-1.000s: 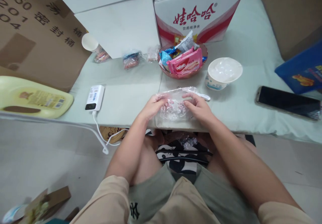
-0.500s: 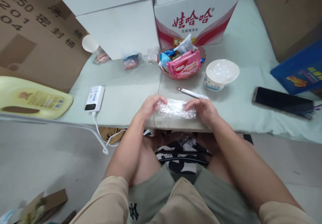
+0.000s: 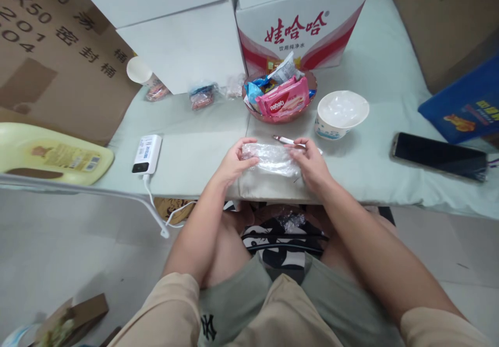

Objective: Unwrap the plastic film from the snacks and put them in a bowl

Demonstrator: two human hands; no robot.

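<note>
A strip of crinkled clear plastic wrap (image 3: 272,161) stretches between my two hands, just over the near edge of the table. My left hand (image 3: 236,161) pinches its left end between thumb and fingers. At the other end, my right hand (image 3: 312,162) grips the wrap, its fingertips partly hidden by the shiny film. Right behind the wrap lies a white pen (image 3: 284,139), partly covered by my right hand. A paper cup (image 3: 331,130) with clear plastic in it stands beyond my right hand.
A bowl (image 3: 288,117) of packaged snacks stands before the white carton (image 3: 296,30). On the left are a power bank (image 3: 146,154) with a cable and a yellow jug (image 3: 58,152). A phone (image 3: 438,156) lies at the right. More clear plastic (image 3: 291,221) rests on the bag between my legs.
The wrap has been lifted slightly and looks flatter and wider. Both hands have shifted a little away from me, and my right hand now overlaps the pen.
</note>
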